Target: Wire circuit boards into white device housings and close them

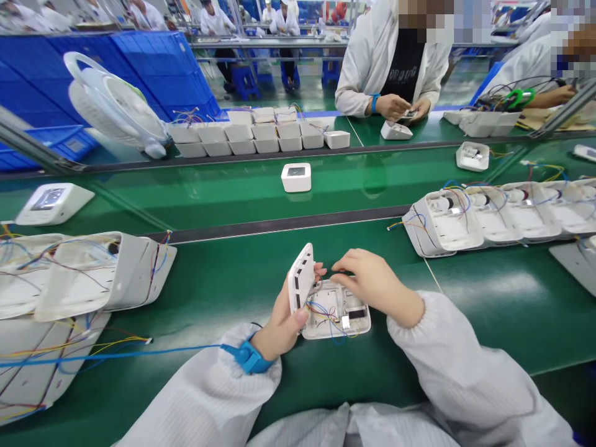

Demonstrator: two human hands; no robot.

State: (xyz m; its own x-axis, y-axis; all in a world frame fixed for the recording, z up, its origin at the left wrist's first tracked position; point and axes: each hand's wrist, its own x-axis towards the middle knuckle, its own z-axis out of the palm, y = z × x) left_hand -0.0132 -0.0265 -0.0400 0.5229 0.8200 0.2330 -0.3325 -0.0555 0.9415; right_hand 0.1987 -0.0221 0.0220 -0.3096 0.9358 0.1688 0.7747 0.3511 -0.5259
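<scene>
The open white housing [313,333] lies on the green bench [223,273] just below the frame's centre, loose wires [325,310] crossing its inside. The left hand [282,318] pinches the white cover [303,280], tilted up at the housing's left edge; holding it steady should spare the wires (a blue one loops past the lower rim). The right hand [376,279] hovers above, fingers curled; whether they pinch anything, I cannot tell. More white housings [424,231] line the frame's right.
</scene>
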